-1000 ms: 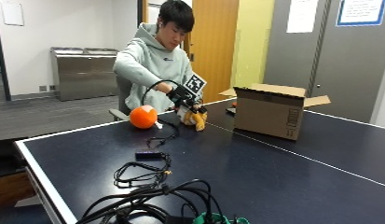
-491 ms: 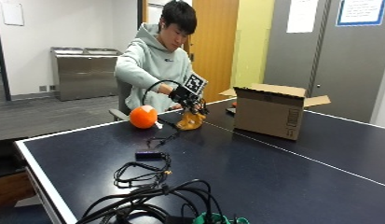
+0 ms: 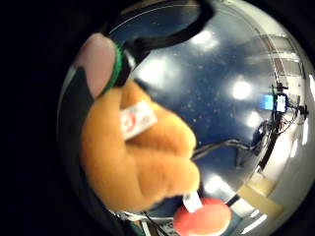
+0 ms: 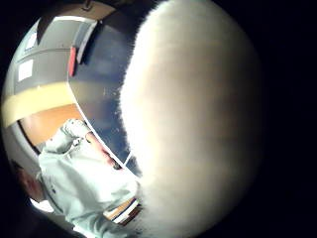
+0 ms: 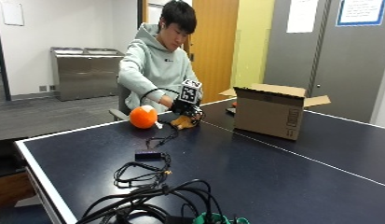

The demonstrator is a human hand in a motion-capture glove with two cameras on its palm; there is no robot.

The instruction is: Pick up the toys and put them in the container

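In the outside view my gloved right hand (image 5: 184, 106) grips an orange-brown plush toy (image 5: 182, 122) just above the dark blue table (image 5: 254, 172), close to the person's side. An orange ball toy (image 5: 143, 116) lies on the table right beside it. The open cardboard box (image 5: 270, 112) stands further along the table, well apart from the hand. In the little finger side palm view the plush toy (image 3: 138, 157) with its white tag sits close to the palm, and the ball (image 3: 204, 219) shows past it. White fur (image 4: 193, 119) fills the thumb side palm view.
A tangle of black cables (image 5: 148, 170) lies on the near part of the table, with a small black device (image 5: 148, 155) among them. The table's white centre line (image 5: 291, 154) runs between hand and box. The person's bare hand is not visible.
The gloved hand has turned slightly with the plush toy in it and stayed in nearly the same spot. Ball and box have not moved.
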